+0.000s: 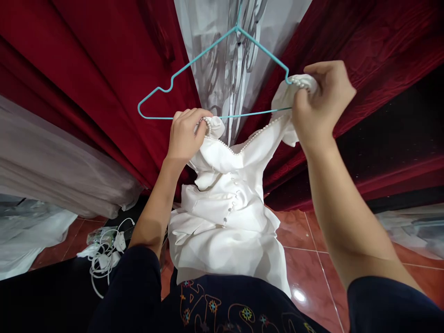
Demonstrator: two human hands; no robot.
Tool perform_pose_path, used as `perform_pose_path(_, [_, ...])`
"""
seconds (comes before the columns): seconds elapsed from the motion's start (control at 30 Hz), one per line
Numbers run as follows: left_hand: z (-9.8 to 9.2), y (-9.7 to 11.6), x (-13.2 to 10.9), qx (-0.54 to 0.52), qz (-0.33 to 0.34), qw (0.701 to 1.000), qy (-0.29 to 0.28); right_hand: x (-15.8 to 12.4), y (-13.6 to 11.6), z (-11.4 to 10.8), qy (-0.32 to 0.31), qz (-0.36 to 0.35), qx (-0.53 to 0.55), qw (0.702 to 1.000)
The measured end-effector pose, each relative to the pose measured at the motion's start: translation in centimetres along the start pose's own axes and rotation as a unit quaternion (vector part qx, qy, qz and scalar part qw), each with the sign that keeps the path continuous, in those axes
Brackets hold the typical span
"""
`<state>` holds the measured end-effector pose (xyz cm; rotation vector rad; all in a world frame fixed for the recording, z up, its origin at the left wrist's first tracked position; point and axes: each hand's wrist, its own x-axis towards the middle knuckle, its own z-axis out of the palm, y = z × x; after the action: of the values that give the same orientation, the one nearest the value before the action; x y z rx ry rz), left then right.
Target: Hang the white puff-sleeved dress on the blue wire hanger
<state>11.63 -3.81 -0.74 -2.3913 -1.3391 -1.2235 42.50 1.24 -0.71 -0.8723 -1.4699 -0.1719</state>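
Observation:
A white dress with a beaded neckline and a row of small buttons hangs in front of me, its skirt reaching down by my body. Its right shoulder piece lies over the right end of a light blue hanger. My right hand is closed on that beaded shoulder piece. At the left, my left hand grips the other shoulder piece just under the hanger's bottom bar. The hanger's left end pokes out bare beyond my left hand. Its hook runs out of the top of the view.
Dark red curtains hang on both sides, with an ornate grey-white metal frame between them. White cables lie bundled on a black surface at lower left. The floor has red tiles. Pale sheer cloth drapes at left.

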Motion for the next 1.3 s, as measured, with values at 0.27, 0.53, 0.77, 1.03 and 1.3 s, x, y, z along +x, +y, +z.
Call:
perform_pose_path(0.27, [-0.4, 0.1, 0.3, -0.017, -0.015, 0.999, -0.031, 0.5, 5.8, -2.4, 0.125, 0.107, 0.058, 0.985])
perform_pose_path(0.53, [0.5, 0.6, 0.3, -0.037, -0.012, 0.999, -0.008, -7.0, 0.2, -0.8, -0.012, 0.122, 0.101, 0.987])
perform_pose_path(0.77, [1.3, 0.5, -0.1, -0.076, -0.014, 0.997, -0.006, -4.3, -5.4, 1.9, -0.201, 0.027, 0.113, 0.973])
perform_pose_path(1.03, [1.1, -0.1, -2.2, -0.207, 0.015, 0.973, 0.105, -6.2, -4.1, 4.5, -0.099, 0.009, 0.108, 0.989])
perform_pose_path(1.3, [-1.0, -6.9, -5.6, -0.358, -0.322, 0.839, 0.253, -5.7, -4.3, 4.2, -0.116, 0.022, 0.106, 0.987])
